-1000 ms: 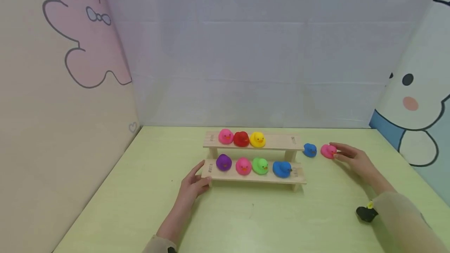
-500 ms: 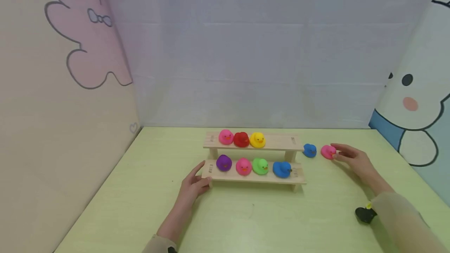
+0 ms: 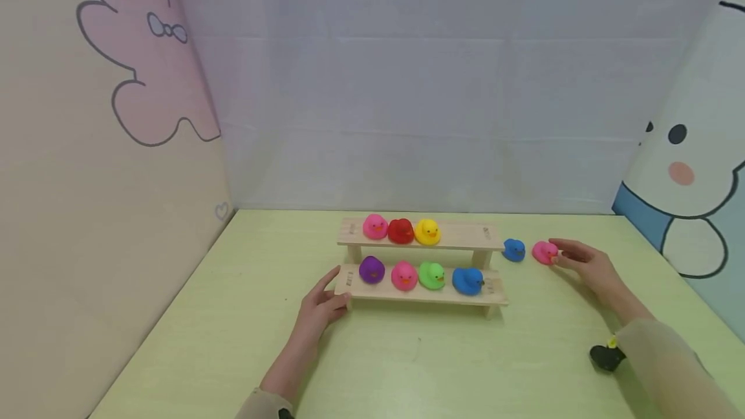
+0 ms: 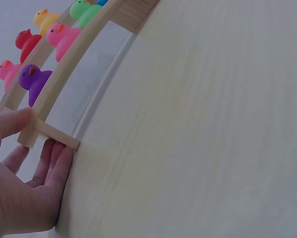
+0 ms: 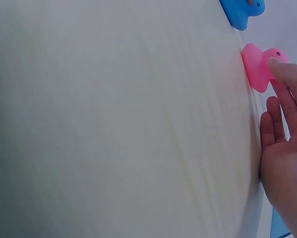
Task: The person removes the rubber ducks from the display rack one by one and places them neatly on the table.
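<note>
The wooden stand [image 3: 462,234] has 2 tiers and stands on the pale green table [image 3: 407,370]. At the stand's left end, the left hand [image 3: 316,313] grips it: the thumb lies against the lower tier and the fingers curl about the end and its leg. To the right of the stand, the right hand [image 3: 590,268] pinches a pink toy duck [image 3: 545,252] by the head between thumb and finger, 2 further fingers lying close together; that duck sits on the table. Between it and the stand is a small blue duck [image 3: 515,250], just beside the stand's right end. Nearer the person than the stand, and to its right, a black duck [image 3: 607,358] with a yellow part is beside the right sleeve [image 3: 663,351]. The stand's upper tier bears 3 ducks, left to right: upper pink duck [image 3: 375,227], red duck [image 3: 401,231], yellow duck [image 3: 427,232]. Its lower tier bears 4: purple duck [image 3: 372,270], lower pink duck [image 3: 404,276], green duck [image 3: 432,275] and larger blue duck [image 3: 468,281].
</note>
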`<action>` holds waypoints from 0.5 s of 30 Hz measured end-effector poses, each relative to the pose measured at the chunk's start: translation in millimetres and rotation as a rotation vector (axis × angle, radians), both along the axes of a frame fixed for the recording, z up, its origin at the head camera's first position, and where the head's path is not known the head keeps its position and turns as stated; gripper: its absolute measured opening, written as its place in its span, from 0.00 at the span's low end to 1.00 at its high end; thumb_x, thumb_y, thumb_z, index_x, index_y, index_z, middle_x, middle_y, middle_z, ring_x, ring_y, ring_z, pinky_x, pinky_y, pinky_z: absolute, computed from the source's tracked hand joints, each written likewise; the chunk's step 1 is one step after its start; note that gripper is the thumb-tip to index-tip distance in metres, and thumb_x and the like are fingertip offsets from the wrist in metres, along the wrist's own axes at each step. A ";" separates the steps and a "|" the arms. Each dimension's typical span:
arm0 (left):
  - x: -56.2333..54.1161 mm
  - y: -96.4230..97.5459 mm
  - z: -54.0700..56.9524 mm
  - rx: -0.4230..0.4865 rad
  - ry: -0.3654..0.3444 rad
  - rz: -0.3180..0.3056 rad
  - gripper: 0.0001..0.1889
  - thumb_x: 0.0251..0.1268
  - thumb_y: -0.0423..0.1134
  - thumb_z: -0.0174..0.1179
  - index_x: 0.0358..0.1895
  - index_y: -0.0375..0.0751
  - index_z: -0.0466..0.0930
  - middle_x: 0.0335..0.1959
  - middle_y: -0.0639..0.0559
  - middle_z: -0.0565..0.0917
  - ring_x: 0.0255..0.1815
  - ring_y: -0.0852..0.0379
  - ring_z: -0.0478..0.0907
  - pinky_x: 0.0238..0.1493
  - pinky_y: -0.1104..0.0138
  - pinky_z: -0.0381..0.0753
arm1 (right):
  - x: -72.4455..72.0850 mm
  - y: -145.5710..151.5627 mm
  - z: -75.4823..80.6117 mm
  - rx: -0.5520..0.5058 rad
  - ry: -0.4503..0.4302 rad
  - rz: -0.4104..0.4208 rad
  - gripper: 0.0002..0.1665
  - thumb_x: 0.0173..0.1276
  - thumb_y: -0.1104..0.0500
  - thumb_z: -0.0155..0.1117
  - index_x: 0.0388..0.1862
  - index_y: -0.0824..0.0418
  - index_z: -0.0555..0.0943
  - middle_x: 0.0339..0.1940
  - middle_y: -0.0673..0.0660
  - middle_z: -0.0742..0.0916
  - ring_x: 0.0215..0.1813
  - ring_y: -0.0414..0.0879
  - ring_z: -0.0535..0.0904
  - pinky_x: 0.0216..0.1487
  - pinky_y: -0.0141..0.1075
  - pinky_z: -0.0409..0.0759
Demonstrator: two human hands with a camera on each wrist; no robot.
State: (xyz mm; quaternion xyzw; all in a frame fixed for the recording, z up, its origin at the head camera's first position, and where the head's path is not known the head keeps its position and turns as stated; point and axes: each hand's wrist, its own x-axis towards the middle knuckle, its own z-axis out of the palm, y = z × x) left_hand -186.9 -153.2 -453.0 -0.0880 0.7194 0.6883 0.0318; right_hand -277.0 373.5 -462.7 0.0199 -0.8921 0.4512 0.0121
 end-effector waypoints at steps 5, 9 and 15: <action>1.8 0.8 0.2 -0.001 0.004 -0.007 0.35 0.64 0.39 0.65 0.75 0.51 0.64 0.41 0.48 0.79 0.39 0.58 0.81 0.50 0.62 0.86 | 1.2 1.1 -2.5 0.014 -0.014 -0.003 0.37 0.72 0.40 0.58 0.74 0.56 0.67 0.47 0.18 0.70 0.50 0.18 0.63 0.50 0.19 0.69; 0.2 0.8 -0.3 -0.001 0.003 -0.005 0.35 0.65 0.39 0.64 0.75 0.52 0.64 0.42 0.48 0.79 0.40 0.57 0.82 0.51 0.63 0.86 | 2.7 0.6 -0.8 0.005 -0.018 -0.003 0.37 0.72 0.40 0.57 0.74 0.55 0.67 0.48 0.17 0.69 0.51 0.18 0.63 0.53 0.24 0.70; -1.6 0.3 -1.3 -0.005 -0.004 0.001 0.35 0.65 0.38 0.64 0.75 0.52 0.64 0.44 0.45 0.80 0.40 0.57 0.82 0.51 0.62 0.86 | 3.9 -0.9 0.3 -0.013 0.004 -0.003 0.36 0.72 0.40 0.59 0.73 0.54 0.69 0.47 0.17 0.70 0.50 0.18 0.64 0.45 0.13 0.67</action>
